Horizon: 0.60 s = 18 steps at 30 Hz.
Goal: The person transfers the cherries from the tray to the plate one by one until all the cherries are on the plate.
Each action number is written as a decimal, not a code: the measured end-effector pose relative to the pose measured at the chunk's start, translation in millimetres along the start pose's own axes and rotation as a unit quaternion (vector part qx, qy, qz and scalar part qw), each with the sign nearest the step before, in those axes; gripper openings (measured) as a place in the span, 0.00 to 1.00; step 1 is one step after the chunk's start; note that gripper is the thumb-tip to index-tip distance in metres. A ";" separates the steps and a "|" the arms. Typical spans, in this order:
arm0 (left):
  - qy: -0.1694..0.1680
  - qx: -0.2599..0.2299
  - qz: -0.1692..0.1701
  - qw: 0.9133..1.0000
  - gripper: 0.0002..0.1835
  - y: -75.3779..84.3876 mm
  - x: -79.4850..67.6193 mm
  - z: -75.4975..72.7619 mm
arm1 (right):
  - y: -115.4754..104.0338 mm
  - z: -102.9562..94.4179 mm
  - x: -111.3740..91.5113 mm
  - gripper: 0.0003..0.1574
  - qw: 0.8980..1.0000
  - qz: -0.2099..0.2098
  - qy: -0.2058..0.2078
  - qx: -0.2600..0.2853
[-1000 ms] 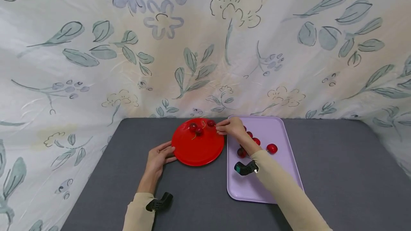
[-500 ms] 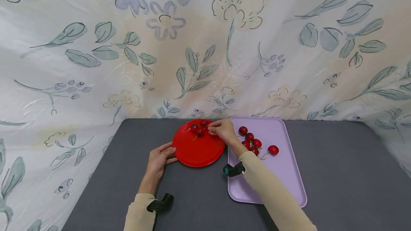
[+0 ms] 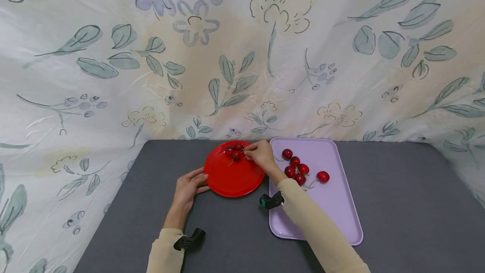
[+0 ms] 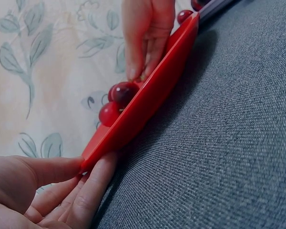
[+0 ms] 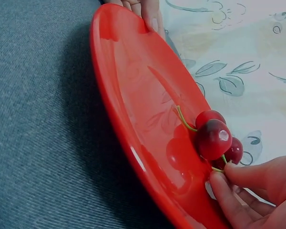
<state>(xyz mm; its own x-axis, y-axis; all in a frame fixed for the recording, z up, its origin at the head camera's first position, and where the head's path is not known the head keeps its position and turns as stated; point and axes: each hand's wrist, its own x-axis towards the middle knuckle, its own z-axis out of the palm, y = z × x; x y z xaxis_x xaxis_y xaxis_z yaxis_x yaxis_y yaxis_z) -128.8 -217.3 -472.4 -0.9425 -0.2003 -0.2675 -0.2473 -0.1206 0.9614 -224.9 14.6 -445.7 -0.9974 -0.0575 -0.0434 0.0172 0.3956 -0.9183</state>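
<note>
Leftward it has gone — the right hand, a second ago at the right rim of the red plate, is now over the plate's far right part, and the held cherry has travelled in with it. That brings it close against the two plate cherries near the plate's far rim, so the little cluster there looks like three, though its stem hasn't been let go. Thumb and finger pinch that stem; whether the fruit's weight rests on the plate, I can't tell. Over at the plate's left rim, the left hand hasn't budged: thumb above, fingers beneath, gripping the edge. So the hands are apart, the plate between them.

Just right of the plate lies one lilac tray, and I count six tray cherries — five gathered on the side nearer the plate, one farther from it. Under it all, one dark grey cloth; beyond the plate, one floral curtain. Two black wrist devices, one per arm.
</note>
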 end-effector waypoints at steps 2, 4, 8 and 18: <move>0.000 0.000 0.000 1.000 0.22 0.4 -0.6 -0.2 | -0.5 0.6 0.0 0.07 1.000 0.001 0.001 -0.007; 0.001 -0.001 -0.002 1.000 0.23 0.7 -1.1 -0.2 | -0.5 1.2 0.1 0.07 1.000 0.003 0.002 -0.015; 0.000 -0.001 -0.003 1.000 0.23 1.4 -1.9 0.0 | -0.6 1.5 -0.2 0.09 1.000 0.008 0.004 -0.029; 0.001 0.002 -0.003 1.000 0.23 1.3 -2.2 0.4 | -6.0 -8.8 -5.7 0.07 0.999 -0.015 0.001 -0.037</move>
<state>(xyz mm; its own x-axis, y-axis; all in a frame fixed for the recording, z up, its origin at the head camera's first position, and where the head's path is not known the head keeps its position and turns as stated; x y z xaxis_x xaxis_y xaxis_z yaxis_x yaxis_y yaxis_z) -127.1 -216.6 -470.5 -0.9405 -0.2014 -0.2736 -0.2540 -0.1180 0.9600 -220.0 20.6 -436.5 -0.9975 -0.0691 -0.0153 -0.0182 0.4608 -0.8873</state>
